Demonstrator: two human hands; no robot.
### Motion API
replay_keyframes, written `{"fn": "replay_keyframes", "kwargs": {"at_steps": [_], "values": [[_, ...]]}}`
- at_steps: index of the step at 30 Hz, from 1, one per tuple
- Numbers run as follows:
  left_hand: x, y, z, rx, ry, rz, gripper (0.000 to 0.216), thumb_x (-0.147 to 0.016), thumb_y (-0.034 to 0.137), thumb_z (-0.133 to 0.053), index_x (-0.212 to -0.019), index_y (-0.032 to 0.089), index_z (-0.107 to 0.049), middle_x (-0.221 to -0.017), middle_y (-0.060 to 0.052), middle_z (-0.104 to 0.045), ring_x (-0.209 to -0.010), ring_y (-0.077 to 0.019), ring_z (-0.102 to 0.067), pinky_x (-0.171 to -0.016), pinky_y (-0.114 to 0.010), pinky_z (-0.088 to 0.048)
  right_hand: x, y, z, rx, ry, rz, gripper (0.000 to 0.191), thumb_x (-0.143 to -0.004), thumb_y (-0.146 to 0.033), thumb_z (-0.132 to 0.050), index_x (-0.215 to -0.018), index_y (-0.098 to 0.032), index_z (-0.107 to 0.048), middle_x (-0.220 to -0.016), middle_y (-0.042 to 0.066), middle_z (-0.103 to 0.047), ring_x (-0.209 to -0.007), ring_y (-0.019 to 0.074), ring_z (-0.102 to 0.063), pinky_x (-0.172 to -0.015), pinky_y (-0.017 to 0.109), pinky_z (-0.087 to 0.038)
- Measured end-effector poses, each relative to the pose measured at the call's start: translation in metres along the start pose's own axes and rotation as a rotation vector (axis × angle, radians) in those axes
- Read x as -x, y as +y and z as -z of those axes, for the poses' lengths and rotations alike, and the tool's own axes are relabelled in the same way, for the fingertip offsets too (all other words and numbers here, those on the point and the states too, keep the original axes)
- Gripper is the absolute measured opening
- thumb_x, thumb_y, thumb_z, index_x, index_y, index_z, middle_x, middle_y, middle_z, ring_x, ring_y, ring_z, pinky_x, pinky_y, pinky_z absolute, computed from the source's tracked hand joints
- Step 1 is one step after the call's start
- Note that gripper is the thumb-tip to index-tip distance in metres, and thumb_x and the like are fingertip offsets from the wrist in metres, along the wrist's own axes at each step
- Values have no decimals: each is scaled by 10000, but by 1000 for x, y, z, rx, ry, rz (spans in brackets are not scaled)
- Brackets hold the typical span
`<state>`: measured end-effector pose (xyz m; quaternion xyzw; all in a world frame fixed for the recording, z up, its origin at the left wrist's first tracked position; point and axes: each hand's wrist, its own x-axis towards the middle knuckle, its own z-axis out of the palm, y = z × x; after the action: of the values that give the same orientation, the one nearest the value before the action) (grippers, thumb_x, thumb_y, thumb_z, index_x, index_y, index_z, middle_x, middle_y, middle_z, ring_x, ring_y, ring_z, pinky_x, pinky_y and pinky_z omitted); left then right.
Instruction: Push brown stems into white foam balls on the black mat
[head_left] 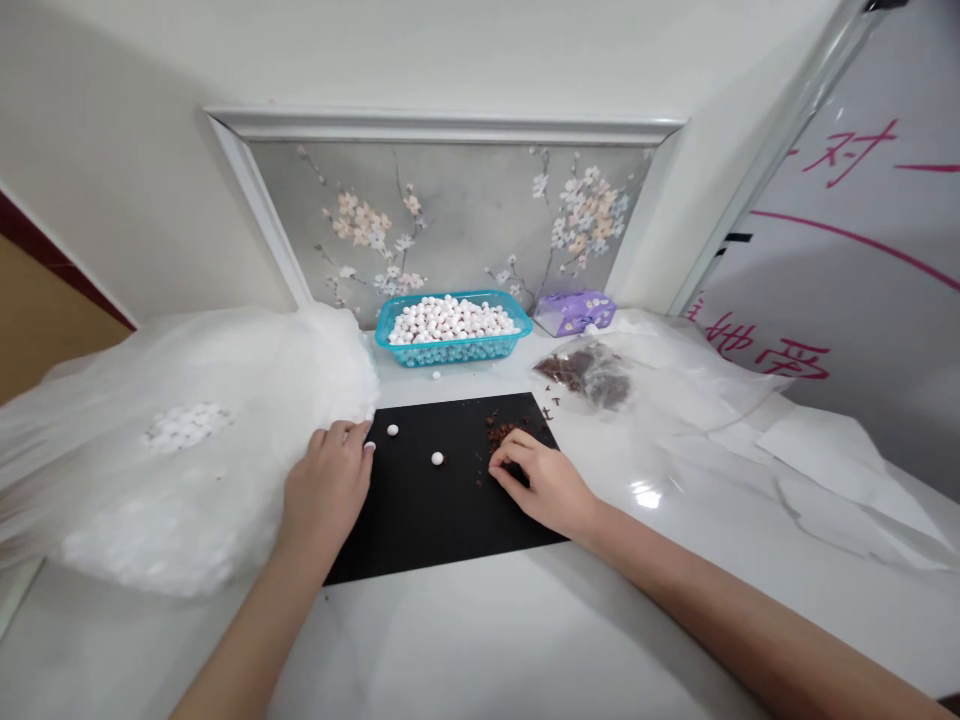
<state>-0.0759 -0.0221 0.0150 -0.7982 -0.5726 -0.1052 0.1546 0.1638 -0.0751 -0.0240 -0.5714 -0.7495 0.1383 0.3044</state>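
My left hand (328, 490) is at the left edge of a black mat (420, 520), fingers closed together, with a small white ball (370, 446) at its fingertips. Over the mat's right side, my right hand (541, 482) pinches thumb and forefinger together; anything between them is too small to make out. Just beyond it lies a pile of small reddish-brown pieces (501, 432), with crumbs scattered around. Two more balls rest on the mat: a white ball (392, 430) near the left hand, and a white ball with a brown bit (438, 459) toward the middle.
Behind the mat stands a teal basket (457, 352) heaped with white balls. A large clear bag of white balls (187, 500) fills the left side. To the right are a plastic bag of brown pieces (585, 375) and a purple tissue pack (576, 313) by the wall.
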Motion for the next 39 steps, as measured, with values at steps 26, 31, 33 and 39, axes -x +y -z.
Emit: {"fn": "replay_keyframes", "kwargs": {"at_steps": [26, 31, 33, 39], "values": [[21, 61, 4, 1437, -654, 21, 336, -901, 471, -310, -731, 206, -426, -634, 35, -424, -596, -119, -377, -568, -230, -299, 5, -25, 0, -1092, -209, -254, 335, -776, -504, -582, -746, -191, -469, -555, -87, -287, -446, 49, -202, -413, 220, -166], [23, 62, -1, 1380, -601, -7, 334, -906, 468, -285, -768, 209, -444, -623, 37, -430, -566, -118, -349, -542, -238, -283, 4, -27, 2, -1044, -202, -241, 347, -770, -519, -580, -731, -190, -479, -572, -74, -323, -466, 57, -251, -430, 221, -203], [24, 61, -4, 1356, -576, -31, 331, -907, 464, -278, -777, 210, -444, -621, 40, -429, -566, -115, -353, -543, -239, -288, 4, -28, 2, -1034, -199, -230, 348, -774, -522, -574, -733, -190, -477, -566, -75, -317, -469, 58, -253, -431, 219, -207], [24, 61, -2, 1328, -566, -54, 339, -914, 452, -264, -752, 208, -434, -631, 36, -427, -579, -116, -371, -542, -238, -298, 4, -28, 0, -973, -182, -210, 365, -774, -536, -560, -728, -187, -466, -604, -69, -335, -507, 60, -278, -467, 222, -230]]}}
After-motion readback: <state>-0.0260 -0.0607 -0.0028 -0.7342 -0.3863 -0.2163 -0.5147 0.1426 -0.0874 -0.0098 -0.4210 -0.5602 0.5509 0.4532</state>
